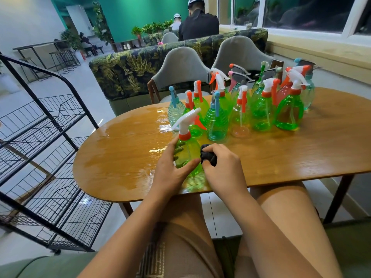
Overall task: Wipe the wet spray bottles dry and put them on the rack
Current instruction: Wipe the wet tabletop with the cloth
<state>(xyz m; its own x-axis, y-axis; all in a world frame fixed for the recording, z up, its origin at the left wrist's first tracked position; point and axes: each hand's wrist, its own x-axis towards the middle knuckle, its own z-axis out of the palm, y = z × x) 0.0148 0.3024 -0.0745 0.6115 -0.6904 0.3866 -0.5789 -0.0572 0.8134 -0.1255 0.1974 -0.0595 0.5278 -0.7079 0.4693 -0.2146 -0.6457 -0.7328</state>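
Observation:
A green spray bottle point(187, 149) with a white and orange trigger head stands near the front of the wooden table point(301, 155). My left hand point(170, 171) grips its body from the left, thumb across the front. My right hand point(220, 167) holds a bunched black cloth point(207, 154) against the bottle's right side. Several more spray bottles point(241, 109), green, teal and pink, stand grouped at the table's middle and back. The black wire rack point(50, 157) stands on the floor to the left with bare shelves.
The table's left half gleams wet point(128, 149). Two grey chairs point(180, 71) and a leaf-print bench back point(130, 67) lie beyond the table. People sit further back. My knees are under the table's front edge.

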